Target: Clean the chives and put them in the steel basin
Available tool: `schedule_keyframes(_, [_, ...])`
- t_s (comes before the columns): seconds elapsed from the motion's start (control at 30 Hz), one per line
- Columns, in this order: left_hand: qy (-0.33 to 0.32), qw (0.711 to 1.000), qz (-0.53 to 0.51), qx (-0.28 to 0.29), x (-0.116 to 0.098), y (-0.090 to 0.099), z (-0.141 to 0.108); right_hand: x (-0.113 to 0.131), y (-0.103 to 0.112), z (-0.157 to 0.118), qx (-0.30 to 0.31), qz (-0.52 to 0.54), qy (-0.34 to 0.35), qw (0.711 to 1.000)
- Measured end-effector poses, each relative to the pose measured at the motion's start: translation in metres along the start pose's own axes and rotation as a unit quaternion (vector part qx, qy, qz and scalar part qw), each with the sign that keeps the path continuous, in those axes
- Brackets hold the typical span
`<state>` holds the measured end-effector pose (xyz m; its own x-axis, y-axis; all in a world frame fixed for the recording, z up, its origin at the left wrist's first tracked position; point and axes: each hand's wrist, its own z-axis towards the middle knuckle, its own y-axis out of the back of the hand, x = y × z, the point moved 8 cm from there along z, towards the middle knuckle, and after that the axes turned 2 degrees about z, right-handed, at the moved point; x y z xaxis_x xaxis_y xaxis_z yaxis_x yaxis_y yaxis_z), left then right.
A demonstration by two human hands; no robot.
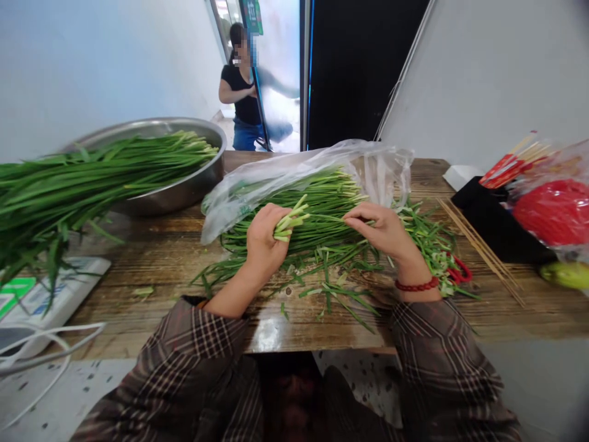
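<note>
My left hand (265, 234) is closed around a small bunch of garlic chives (294, 220), the pale cut ends sticking out toward the right. My right hand (380, 230) pinches one thin green chive strand (326, 217) between thumb and fingertips, stretched level between the hands. Behind and below them lies a large pile of garlic chives (317, 190), partly covered by a clear plastic bag (271, 178). Loose chive scraps (335, 291) are scattered on the wooden table under my hands, and a heap of trimmed leaves (421, 233) lies beside my right wrist.
A steel basin (184, 190) at left holds more chives that hang over a white scale (87, 276) with cables. Red-handled scissors (460, 269), wooden skewers (481, 248), a black box (497, 227) and a red bundle (552, 209) are at right. A person (243, 92) stands by the door.
</note>
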<state>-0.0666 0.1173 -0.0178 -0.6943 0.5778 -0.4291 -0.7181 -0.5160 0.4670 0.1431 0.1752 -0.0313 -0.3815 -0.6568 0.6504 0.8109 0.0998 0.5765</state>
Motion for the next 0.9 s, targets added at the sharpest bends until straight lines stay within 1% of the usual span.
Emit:
schedule_keyframes(0.13, [0.002, 0.998, 0.031, -0.046, -0.003, 0.013, 0.0, 0.002, -0.014, 0.0, 0.016, -0.029, 0.0, 0.999])
schedule_keyframes(0.2, [-0.023, 0.997, 0.051, -0.061, -0.009, 0.017, 0.0, 0.003, -0.018, -0.001, 0.024, -0.052, 0.004, 0.998])
schedule_keyframes(0.27, [-0.065, 0.996, 0.046, -0.043, -0.018, 0.013, -0.001, 0.006, -0.02, -0.001, 0.028, -0.064, 0.016, 0.997])
schedule_keyframes(0.33, [-0.092, 0.995, 0.025, 0.016, -0.023, 0.0, -0.003, 0.012, -0.021, -0.001, 0.031, -0.054, 0.035, 0.997])
schedule_keyframes(0.37, [-0.092, 0.994, 0.017, 0.054, -0.023, -0.008, -0.004, 0.015, -0.021, -0.001, 0.032, -0.043, 0.045, 0.998])
schedule_keyframes(0.47, [-0.045, 0.985, 0.014, 0.168, -0.011, -0.034, -0.009, 0.026, -0.022, -0.001, 0.024, -0.012, 0.063, 0.998])
schedule_keyframes(0.53, [-0.009, 0.973, -0.001, 0.23, -0.003, -0.046, -0.013, 0.031, -0.023, -0.001, 0.008, -0.005, 0.06, 0.998])
schedule_keyframes(0.6, [0.024, 0.966, -0.017, 0.258, 0.002, -0.052, -0.015, 0.034, -0.024, -0.001, -0.016, -0.008, 0.046, 0.999])
schedule_keyframes(0.7, [0.058, 0.966, -0.015, 0.252, 0.005, -0.05, -0.012, 0.027, -0.02, -0.001, -0.076, -0.008, 0.001, 0.997])
schedule_keyframes(0.77, [0.068, 0.969, -0.007, 0.236, 0.005, -0.046, -0.009, 0.01, -0.006, -0.003, -0.141, 0.002, -0.053, 0.989])
schedule_keyframes(0.83, [0.081, 0.975, -0.003, 0.205, 0.006, -0.039, -0.006, -0.012, 0.014, -0.008, -0.215, 0.011, -0.108, 0.971])
schedule_keyframes(0.9, [0.098, 0.979, -0.022, 0.177, 0.008, -0.033, -0.004, -0.033, 0.034, -0.014, -0.269, 0.01, -0.143, 0.952])
